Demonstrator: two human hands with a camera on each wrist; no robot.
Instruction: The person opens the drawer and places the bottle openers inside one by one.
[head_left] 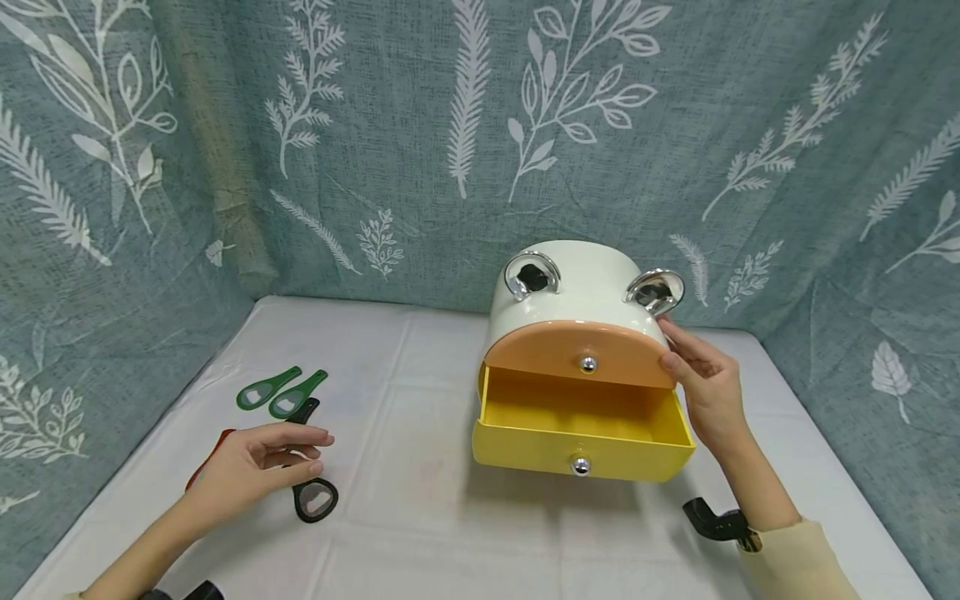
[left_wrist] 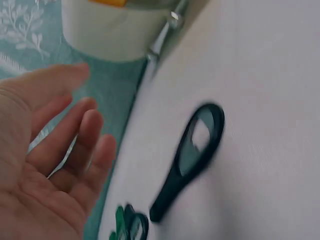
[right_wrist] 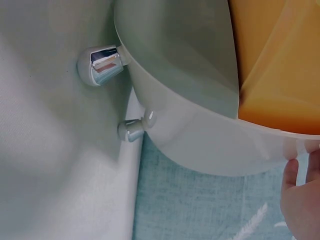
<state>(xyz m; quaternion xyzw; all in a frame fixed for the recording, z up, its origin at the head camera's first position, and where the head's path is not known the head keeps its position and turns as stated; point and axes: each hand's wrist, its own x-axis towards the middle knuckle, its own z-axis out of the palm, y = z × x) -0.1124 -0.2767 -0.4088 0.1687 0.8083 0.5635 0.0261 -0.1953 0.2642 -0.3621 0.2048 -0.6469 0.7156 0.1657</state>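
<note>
My left hand hovers on the left with loosely bent fingers, nothing between them. Under it lies a black bottle opener, its handle partly hidden; the left wrist view shows this black opener below the fingers, apart from them. Beyond are two green bottle openers and another black handle; a red edge shows behind the hand. My right hand holds the side of a white frog-shaped drawer box, thumb at the front edge, fingers on the side wall.
The box's yellow lower drawer is pulled out, its visible interior bare; the orange upper drawer is closed. Shiny eye-like rings stick up on top. A leaf-patterned curtain surrounds the table.
</note>
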